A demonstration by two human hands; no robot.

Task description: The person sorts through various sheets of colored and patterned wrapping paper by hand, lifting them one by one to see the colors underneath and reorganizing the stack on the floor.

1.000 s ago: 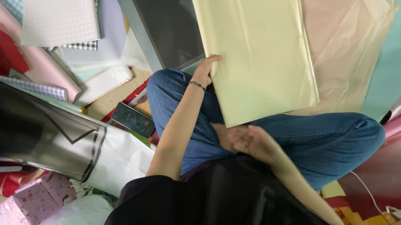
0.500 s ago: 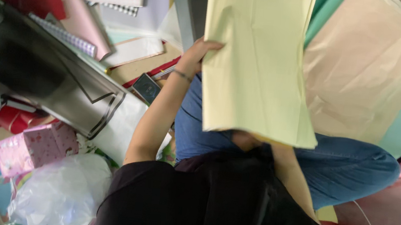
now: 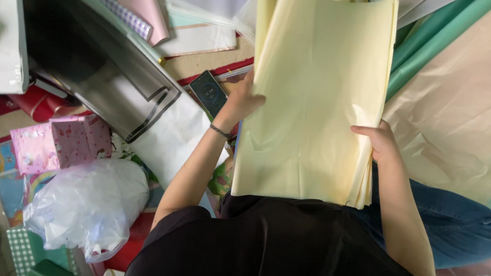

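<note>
Holding a stack of pale yellow tissue paper sheets (image 3: 316,97) upright above the lap, both hands grip its side edges; the left hand (image 3: 242,102) clasps the stack's left edge with fingers curled behind the sheets and the thumb side toward the camera, a thin dark bracelet (image 3: 219,131) on its wrist; the right hand (image 3: 379,141) pinches the stack's right edge, thumb on the front face and fingers hidden behind. The stack's lower edge hangs just above the black shirt (image 3: 306,254); to the right of the stack, below its lower corner, a knee in blue jeans (image 3: 461,221) shows. Just left of the stack, touching the left hand's side, lies a dark smartphone (image 3: 209,91) with a lit screen; farther left of the stack spreads a large shiny silver-and-white wrapping sheet (image 3: 100,74); down-left of the stack sit a pink patterned gift box (image 3: 59,143) and a crumpled translucent white plastic bag (image 3: 90,201). Right of the stack lie broad beige tissue sheets (image 3: 473,113), with teal sheets (image 3: 424,53) between them and the stack.
</note>
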